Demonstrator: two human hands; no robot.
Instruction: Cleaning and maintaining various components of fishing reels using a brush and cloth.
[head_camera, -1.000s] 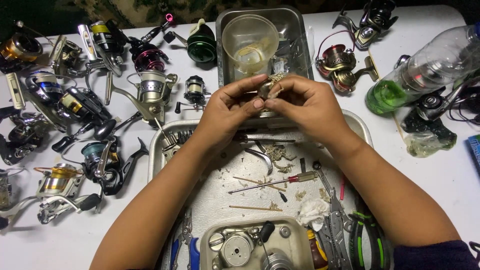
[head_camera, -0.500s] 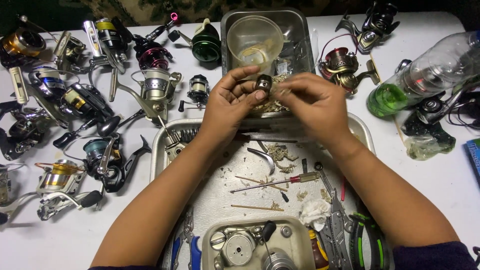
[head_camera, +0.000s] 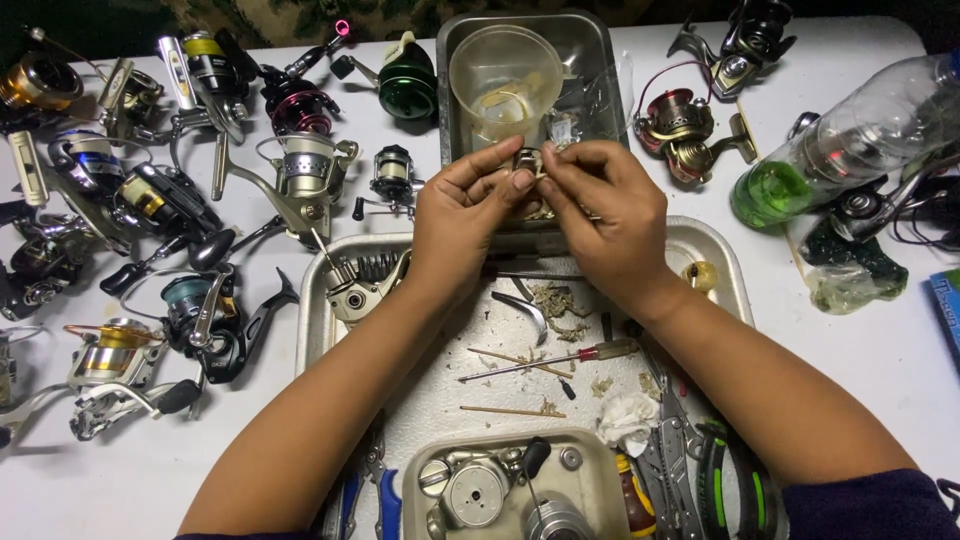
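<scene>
Both hands, my left hand (head_camera: 468, 212) and right hand (head_camera: 600, 205), still pinch the small round metal reel part (head_camera: 527, 163) between closed fingertips, now nearer the clear plastic cup (head_camera: 505, 80) than before, above the steel tray (head_camera: 590, 60).

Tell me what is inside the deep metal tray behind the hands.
The deep metal tray holds a clear plastic cup with yellowish residue. The left hand and right hand, pinching a small metal part, cover the tray's near end.
</scene>
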